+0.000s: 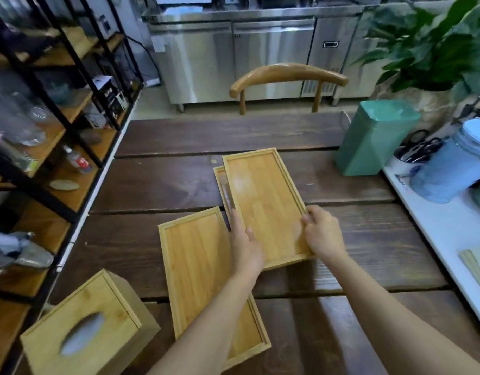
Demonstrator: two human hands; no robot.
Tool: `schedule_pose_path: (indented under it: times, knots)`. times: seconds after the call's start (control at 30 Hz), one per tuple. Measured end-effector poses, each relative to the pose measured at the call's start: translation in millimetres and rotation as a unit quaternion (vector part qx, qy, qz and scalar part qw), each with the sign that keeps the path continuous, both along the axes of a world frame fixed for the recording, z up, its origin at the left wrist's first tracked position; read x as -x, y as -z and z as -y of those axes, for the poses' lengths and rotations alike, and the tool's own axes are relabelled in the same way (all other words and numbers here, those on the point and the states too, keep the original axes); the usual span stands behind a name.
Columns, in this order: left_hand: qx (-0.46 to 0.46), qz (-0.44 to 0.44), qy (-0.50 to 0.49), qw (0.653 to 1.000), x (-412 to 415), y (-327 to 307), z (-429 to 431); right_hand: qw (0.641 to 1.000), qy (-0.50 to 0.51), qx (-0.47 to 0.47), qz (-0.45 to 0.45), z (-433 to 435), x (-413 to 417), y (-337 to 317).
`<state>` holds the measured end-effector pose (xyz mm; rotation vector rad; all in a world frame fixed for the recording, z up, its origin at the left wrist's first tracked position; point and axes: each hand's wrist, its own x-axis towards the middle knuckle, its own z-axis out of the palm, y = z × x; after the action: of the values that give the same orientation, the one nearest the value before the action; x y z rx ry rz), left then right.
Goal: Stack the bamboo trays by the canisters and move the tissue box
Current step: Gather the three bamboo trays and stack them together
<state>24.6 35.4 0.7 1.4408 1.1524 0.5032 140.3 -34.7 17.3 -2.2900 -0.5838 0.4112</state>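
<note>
A bamboo tray [263,196] is held over the dark wooden table [163,185], tilted and lying over a second tray [222,182] whose left edge peeks out beneath. My left hand [245,244] grips its near left edge and my right hand [324,232] grips its near right edge. A third bamboo tray [198,263] lies flat nearer to me, partly under my left forearm. The bamboo tissue box [90,320] stands at the table's near left corner. A green canister [374,139] and a blue glass jar [455,163] stand at the right.
A white tray [439,226] at the right edge carries the jar and a cup of scissors [417,150]. A potted plant [433,47] rises behind the canisters. A wooden chair [287,74] is at the far side. Black metal shelves [44,117] with bottles line the left.
</note>
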Motion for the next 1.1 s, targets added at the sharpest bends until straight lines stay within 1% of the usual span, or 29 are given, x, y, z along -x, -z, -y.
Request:
schedule_pose_path:
  times: [0.17, 0.3, 0.33, 0.43, 0.5, 0.57, 0.6, 0.63, 0.7, 0.73, 0.83, 0.87, 0.9, 1.0, 1.1]
  knots:
    - [0.016, -0.014, -0.016, 1.000, -1, 13, -15, 0.999, -0.040, 0.021, -0.010, -19, -5, 7]
    - [-0.006, -0.040, 0.010, 0.999, -2, 12, -22, 0.998, -0.030, 0.017, -0.047, -23, -6, 13]
    - [-0.016, -0.069, 0.025, 0.997, -4, 11, -24, 0.998, -0.026, 0.015, -0.053, -23, -5, 13]
    - [-0.049, -0.193, 0.051, 0.979, -8, 7, -27, 0.997, -0.018, 0.009, -0.069, -25, -6, 14]
    - [-0.057, -0.213, 0.050, 0.974, -8, 3, -26, 0.996, -0.023, 0.014, -0.087, -27, -6, 14]
    - [-0.044, -0.195, 0.046, 0.979, -6, 3, -24, 0.991, -0.017, 0.010, -0.130, -30, -8, 12]
    - [-0.031, -0.181, 0.044, 0.982, -5, 3, -23, 0.985, -0.001, -0.002, -0.171, -32, -10, 9]
    - [-0.017, -0.164, 0.039, 0.985, -4, 5, -22, 0.974, 0.025, -0.021, -0.226, -33, -13, 6]
    - [0.015, -0.121, 0.018, 0.992, -3, 7, -20, 0.935, 0.084, -0.058, -0.340, -35, -19, -2]
    - [0.032, -0.101, 0.008, 0.994, -3, 6, -20, 0.916, 0.100, -0.060, -0.384, -34, -22, -7]
    - [0.066, -0.055, -0.003, 0.996, 0, 10, -22, 0.885, 0.086, -0.029, -0.456, -33, -28, -15]
    - [0.076, -0.040, -0.001, 0.996, 1, 11, -24, 0.879, 0.083, -0.026, -0.469, -34, -26, -16]
    - [0.085, -0.024, -0.002, 0.996, 3, 12, -25, 0.882, 0.080, -0.017, -0.465, -35, -24, -14]
    - [0.116, 0.013, 0.003, 0.993, 10, 9, -28, 0.913, 0.061, 0.011, -0.404, -34, -19, -5]
    - [0.127, 0.021, 0.021, 0.991, 15, 8, -31, 0.917, 0.035, -0.013, -0.397, -30, -15, -8]
